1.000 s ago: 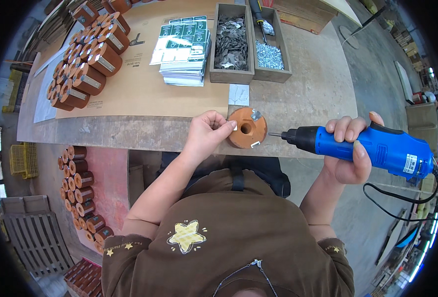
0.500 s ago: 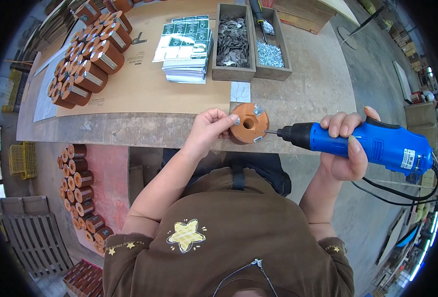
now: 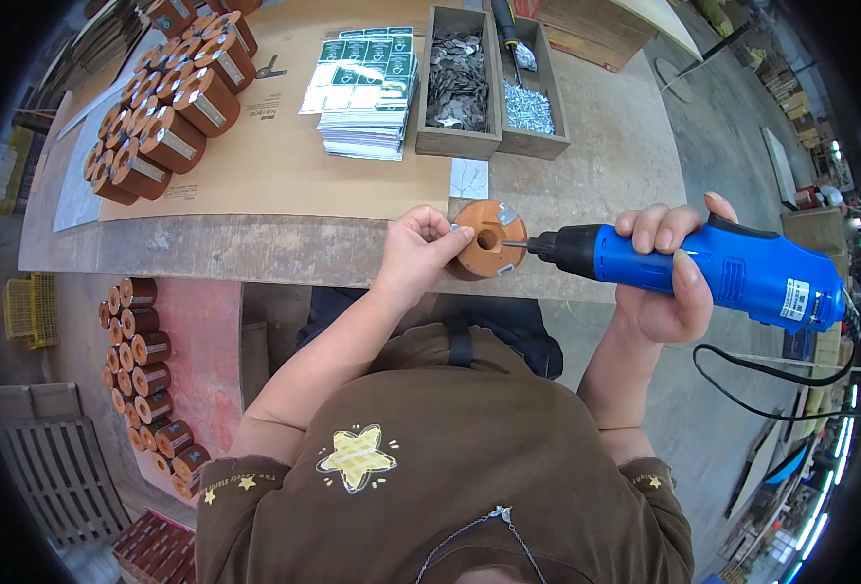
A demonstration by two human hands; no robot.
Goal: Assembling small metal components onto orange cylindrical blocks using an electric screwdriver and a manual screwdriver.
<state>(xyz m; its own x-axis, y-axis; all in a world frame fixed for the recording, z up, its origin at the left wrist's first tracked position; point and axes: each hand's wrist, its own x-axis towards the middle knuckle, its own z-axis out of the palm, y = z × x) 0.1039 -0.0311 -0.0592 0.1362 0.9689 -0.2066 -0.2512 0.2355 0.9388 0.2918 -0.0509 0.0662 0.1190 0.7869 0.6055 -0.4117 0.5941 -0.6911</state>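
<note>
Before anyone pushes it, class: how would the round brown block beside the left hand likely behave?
With its flat face up, the round brown block would probably slide rather than roll. On its curved side, it might roll. Near the table edge, it could drop off.

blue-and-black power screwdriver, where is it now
In the head view, the blue-and-black power screwdriver is right of centre in the right hand, its metal bit pointing left toward the round orange-brown spool.
</note>
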